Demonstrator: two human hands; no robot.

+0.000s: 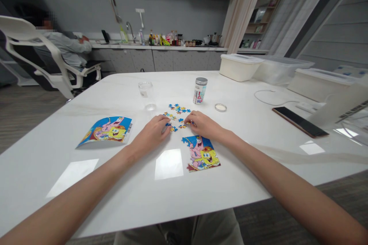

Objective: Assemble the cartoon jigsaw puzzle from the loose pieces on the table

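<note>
Loose jigsaw puzzle pieces (178, 109) in blue and yellow lie scattered at the middle of the white table. My left hand (156, 132) rests at their left side, its fingers curled and pinched around a blue puzzle piece (168, 124). On their right side my right hand (202, 124) bends its fingers over a puzzle piece (190, 122), which they partly hide. Just below the right hand lies a joined part of the puzzle (201, 154), with a pink and a yellow cartoon figure and a ragged left edge. A curved picture sheet (110, 129) with the same figures lies left of my left hand.
Beyond the pieces stand a clear open jar (147, 95) and a printed canister with a grey lid (200, 91). A round lid (220, 107) lies beside it. Farther right are a phone (299, 121), a laptop (342, 103), a cable and storage boxes (240, 67). A person (67, 48) sits back left.
</note>
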